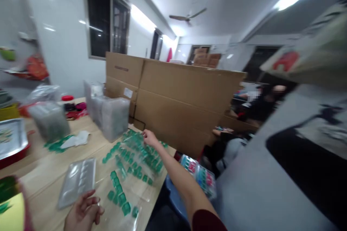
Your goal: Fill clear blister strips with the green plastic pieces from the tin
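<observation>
My right hand (pixel 150 138) reaches to the far part of the table, fingers closed and pointing down among small green cube-like pieces (pixel 135 154). What its fingertips hold, if anything, is too small to tell. Clear plastic film lies over and around many of these pieces. Nearer to me, my left hand (pixel 84 211) hovers palm inward at the table's front, its fingers loosely bent and apart, with nothing plain in it. Just beyond it rests a translucent molded plastic tray (pixel 77 182). A short row of green pieces (pixel 119 191) lies to its right.
Behind the table rises a tall cardboard sheet (pixel 184 97). Stacked translucent containers (pixel 114 117) stand before it. At left are a metal tray (pixel 12 139), a white tissue (pixel 77 139) and a tub (pixel 20 202). Printed packs (pixel 199 175) sit on the right, near another person's hand (pixel 222 130).
</observation>
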The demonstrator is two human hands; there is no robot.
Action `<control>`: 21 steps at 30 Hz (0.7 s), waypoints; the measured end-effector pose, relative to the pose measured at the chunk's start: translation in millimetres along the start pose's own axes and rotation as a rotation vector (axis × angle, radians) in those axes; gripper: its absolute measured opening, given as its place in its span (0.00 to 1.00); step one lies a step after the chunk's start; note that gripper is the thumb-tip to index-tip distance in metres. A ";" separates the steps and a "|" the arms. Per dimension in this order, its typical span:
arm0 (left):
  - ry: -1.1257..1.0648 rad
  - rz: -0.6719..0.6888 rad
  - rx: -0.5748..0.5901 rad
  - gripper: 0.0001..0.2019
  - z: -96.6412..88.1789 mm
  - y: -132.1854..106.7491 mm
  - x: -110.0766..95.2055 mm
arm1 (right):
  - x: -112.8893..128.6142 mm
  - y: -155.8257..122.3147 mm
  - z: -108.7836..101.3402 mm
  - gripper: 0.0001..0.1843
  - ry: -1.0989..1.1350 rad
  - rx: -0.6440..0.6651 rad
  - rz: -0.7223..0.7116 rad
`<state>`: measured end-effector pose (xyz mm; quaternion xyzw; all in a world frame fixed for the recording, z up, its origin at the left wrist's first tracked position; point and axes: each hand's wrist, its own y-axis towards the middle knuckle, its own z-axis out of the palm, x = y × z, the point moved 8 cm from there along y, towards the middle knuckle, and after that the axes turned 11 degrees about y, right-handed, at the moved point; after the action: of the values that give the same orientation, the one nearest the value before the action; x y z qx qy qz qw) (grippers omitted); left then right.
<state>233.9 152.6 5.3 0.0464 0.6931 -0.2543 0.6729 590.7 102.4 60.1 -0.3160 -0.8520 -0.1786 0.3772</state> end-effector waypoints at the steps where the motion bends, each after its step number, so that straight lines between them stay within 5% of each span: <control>1: -0.004 0.007 0.012 0.26 17.4 9.9 0.3 | -2.6 2.8 -1.5 0.15 -0.026 -0.029 0.004; 5: 0.048 0.049 0.038 0.24 69.4 41.5 4.6 | -12.1 8.0 -3.6 0.15 -0.107 -0.126 0.004; 9: 0.186 0.106 0.060 0.24 91.8 59.5 5.5 | -11.9 1.4 -2.2 0.14 -0.144 -0.180 -0.042; 17: 0.231 0.099 0.083 0.27 89.9 54.2 3.6 | 20.4 -26.7 4.6 0.15 -0.097 -0.228 -0.174; 21: 0.090 0.060 0.100 0.27 82.6 46.8 0.2 | 40.9 -39.4 -8.8 0.14 -0.045 -0.242 -0.213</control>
<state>328.0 158.8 -5.6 0.1120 0.7073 -0.2659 0.6453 547.8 85.0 94.1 -0.2712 -0.8611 -0.3119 0.2961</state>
